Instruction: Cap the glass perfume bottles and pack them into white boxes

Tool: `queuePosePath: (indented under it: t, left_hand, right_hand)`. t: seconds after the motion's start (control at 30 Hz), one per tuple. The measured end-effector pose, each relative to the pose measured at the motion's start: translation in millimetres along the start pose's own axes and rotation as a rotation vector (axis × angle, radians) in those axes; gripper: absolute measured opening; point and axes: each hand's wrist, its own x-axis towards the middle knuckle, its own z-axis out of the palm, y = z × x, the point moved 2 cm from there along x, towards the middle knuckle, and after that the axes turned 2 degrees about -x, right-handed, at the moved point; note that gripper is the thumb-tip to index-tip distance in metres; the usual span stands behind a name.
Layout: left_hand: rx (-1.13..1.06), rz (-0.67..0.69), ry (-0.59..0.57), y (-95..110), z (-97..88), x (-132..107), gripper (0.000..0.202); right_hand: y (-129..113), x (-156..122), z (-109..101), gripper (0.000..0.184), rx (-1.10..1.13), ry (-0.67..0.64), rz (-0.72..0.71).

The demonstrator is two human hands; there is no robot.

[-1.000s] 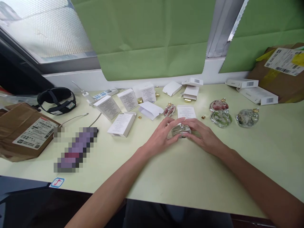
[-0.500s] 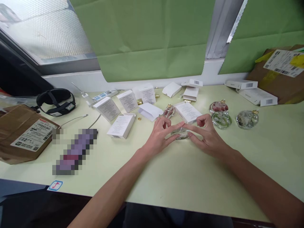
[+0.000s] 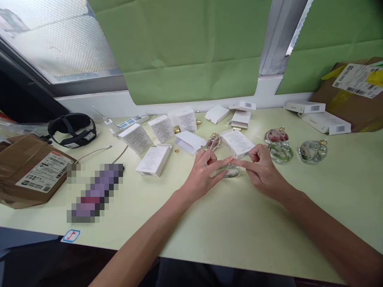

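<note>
A low, rounded clear glass bottle (image 3: 231,172) stands in front of me, partly hidden by my fingers. My left hand (image 3: 204,172) is closed about its left side, thumb against the glass and index finger on its top. From the right comes my right hand (image 3: 263,169), its index fingertip meeting the left one at the bottle's top. The other right fingers are curled, and that thumb sits apart from the glass. Whatever lies under the two fingertips is too small to make out. Just behind the bottle are a white printed box (image 3: 237,142) and a reddish glass bottle (image 3: 214,141).
To the right stand a red bottle (image 3: 273,134), a green one (image 3: 280,152) and a clear one (image 3: 312,151). Several white boxes (image 3: 154,160) spread leftward, near a small gold piece (image 3: 176,151). Cardboard boxes (image 3: 36,171), a black headset (image 3: 72,131) and a blurred phone-like object (image 3: 98,193) flank them.
My right thumb has drawn back from the bottle's side and tucked in toward its hand. Both index fingertips remain together at the bottle's top. The view has shifted slightly.
</note>
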Motion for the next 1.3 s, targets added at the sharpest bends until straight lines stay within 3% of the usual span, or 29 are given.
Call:
queuePosePath:
  t: [0.37, 0.53, 0.7, 0.87, 0.97, 1.07, 1.2, 1.27, 1.3]
  left_hand:
    - [-0.005, -0.004, 0.026, 3.6, 1.4, -2.5, 0.046]
    - [-0.044, -0.097, 0.169, 2.5, -8.7, 0.2, 0.028]
    - [-0.076, -0.398, 0.307, -15.1, -20.3, 2.4, 0.015]
    - [-0.124, -0.571, 0.379, -27.1, -23.9, 2.2, 0.014]
    - [-0.131, -0.578, 0.371, -28.3, -21.4, 0.9, 0.013]
    - [-0.105, -0.558, 0.370, -30.7, -22.6, 0.7, 0.012]
    - [0.016, -0.565, 0.367, -45.1, -44.8, 14.0, 0.015]
    - [0.152, -0.590, 0.219, -58.8, -63.2, 30.8, 0.019]
    - [0.248, -0.585, 0.071, -67.0, -72.3, 41.3, 0.020]
  right_hand:
    - [-4.4, -2.9, 2.5, 0.067, 0.039, -0.002, -0.024]
    - [-0.8, -3.1, 0.4, 0.060, 0.135, 0.021, 0.105]
    - [7.9, 0.6, -11.8, 0.042, 0.126, 0.292, 0.307]
    - [18.4, 4.7, -31.8, 0.027, 0.193, 0.637, 0.347]
    - [25.8, 5.1, -43.0, 0.023, 0.228, 0.775, 0.343]
    - [31.4, 3.5, -48.6, 0.021, 0.213, 0.822, 0.395]
    - [38.4, 7.2, -53.5, 0.019, 0.179, 0.828, 0.421]
    - [45.6, 17.2, -62.5, 0.020, 0.189, 0.832, 0.401]
    - [50.3, 24.6, -69.7, 0.021, 0.195, 0.833, 0.389]
